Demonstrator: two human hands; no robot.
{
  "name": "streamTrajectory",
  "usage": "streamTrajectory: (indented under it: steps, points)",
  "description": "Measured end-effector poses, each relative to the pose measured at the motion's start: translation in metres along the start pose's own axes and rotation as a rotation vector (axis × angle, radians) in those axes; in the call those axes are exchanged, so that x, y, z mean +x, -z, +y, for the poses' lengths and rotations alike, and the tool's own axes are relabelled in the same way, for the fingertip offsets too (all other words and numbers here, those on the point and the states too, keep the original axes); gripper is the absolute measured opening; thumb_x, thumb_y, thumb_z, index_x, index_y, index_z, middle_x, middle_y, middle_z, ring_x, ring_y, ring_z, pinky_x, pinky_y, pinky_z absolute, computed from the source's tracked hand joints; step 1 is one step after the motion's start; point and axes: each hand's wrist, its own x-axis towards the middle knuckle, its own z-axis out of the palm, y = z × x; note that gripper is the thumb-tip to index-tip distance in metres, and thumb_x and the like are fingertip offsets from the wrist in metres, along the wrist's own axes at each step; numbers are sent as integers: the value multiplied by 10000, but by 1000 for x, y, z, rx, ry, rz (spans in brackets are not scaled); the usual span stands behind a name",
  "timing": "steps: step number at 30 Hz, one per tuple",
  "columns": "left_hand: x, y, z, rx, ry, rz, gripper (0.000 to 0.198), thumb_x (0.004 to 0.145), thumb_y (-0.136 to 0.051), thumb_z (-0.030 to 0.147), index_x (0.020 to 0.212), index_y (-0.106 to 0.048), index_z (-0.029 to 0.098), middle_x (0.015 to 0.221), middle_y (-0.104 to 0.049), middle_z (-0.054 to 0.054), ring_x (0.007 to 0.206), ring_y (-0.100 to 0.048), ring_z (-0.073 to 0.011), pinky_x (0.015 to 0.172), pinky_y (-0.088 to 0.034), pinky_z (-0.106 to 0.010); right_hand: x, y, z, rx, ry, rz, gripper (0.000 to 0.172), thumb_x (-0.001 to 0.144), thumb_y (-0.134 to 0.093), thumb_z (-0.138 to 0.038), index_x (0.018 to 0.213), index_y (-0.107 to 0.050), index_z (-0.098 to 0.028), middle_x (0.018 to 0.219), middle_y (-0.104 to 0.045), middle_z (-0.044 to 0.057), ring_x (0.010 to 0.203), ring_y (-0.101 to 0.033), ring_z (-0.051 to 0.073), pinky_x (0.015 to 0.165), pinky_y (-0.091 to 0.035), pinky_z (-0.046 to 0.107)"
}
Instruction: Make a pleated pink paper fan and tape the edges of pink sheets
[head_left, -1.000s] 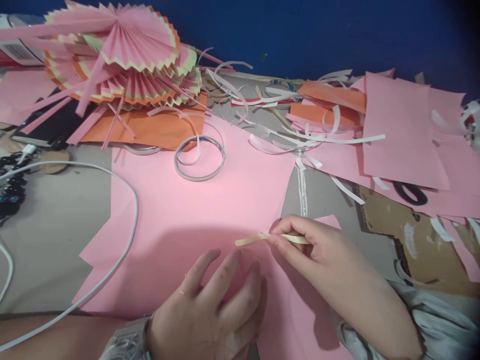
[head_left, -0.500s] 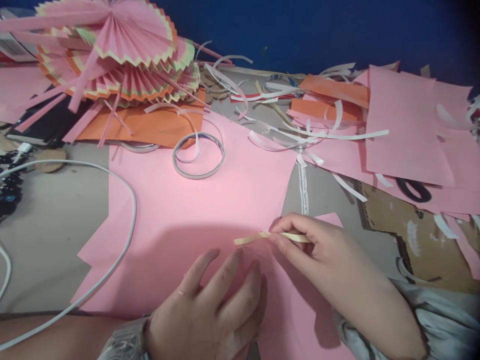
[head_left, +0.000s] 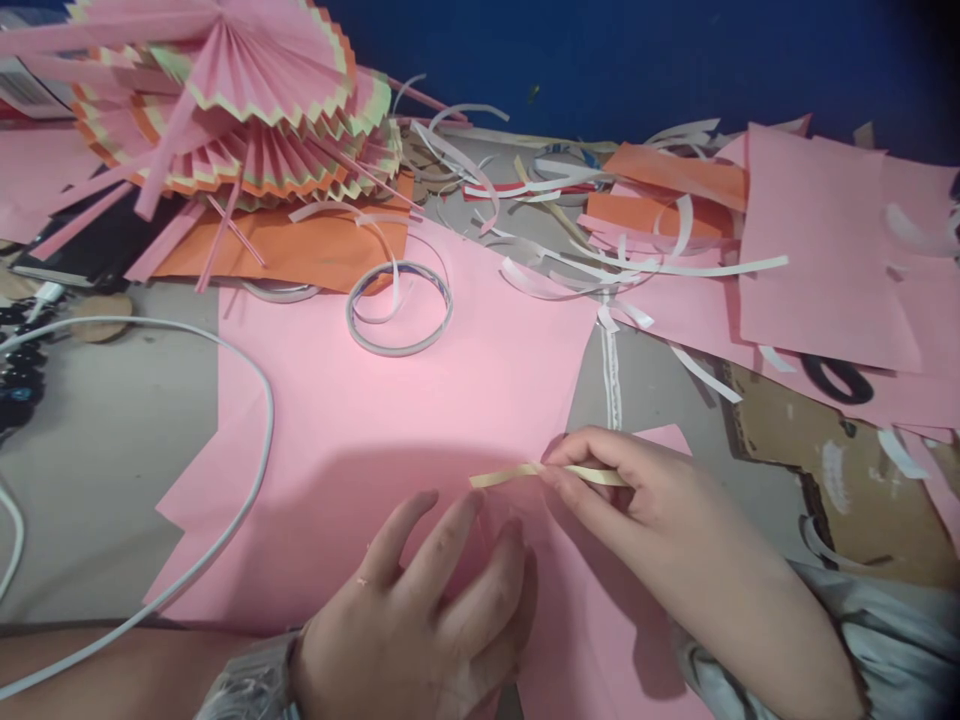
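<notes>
A thin pale yellow strip is pinched between the thumb and forefinger of my right hand. Its left end sticks out toward my left hand and its other end runs under my right fingers. My left hand rests with fingers apart on a large pink paper sheet, its fingertips just below the strip's left end. Whether a fingertip touches the strip I cannot tell. On the upper part of the sheet lies a narrow roll of tape with a loose curled end.
Pleated pink paper fans are piled at the upper left over orange paper. White strips and pink sheets lie at the upper right, brown cardboard at the right. A white cable loops across the left side.
The view has shifted very slightly. Both hands and the yellow strip look almost the same as before.
</notes>
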Motion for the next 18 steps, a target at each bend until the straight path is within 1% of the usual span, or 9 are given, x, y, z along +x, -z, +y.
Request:
streamTrajectory:
  steps: [5,13,18]
  points:
    - [0,1,0,6,4,-11,298,856,-478,411,1108,-602,311,1238,-508,13,1084,-463,-274,911,-321,-469,0,0,0,10,0,-16,154,867,-446,-309,785,-563,-252,747,-647,-30,653,-598,141,548,-425,253]
    - [0,-1,1,-10,11,-13,296,856,-479,389,1106,-605,293,1213,-533,19,1084,-462,-292,903,-317,-485,-1,0,1,13,-8,3,135,848,-478,-317,796,-587,-258,749,-654,-49,645,-601,123,545,-430,235]
    - [0,-2,0,-31,14,-7,297,855,-481,397,1100,-608,289,1199,-544,26,1075,-472,-297,902,-320,-498,-1,0,2,7,-19,-18,145,860,-463,-337,809,-576,-262,757,-653,-49,658,-604,130,563,-436,243]
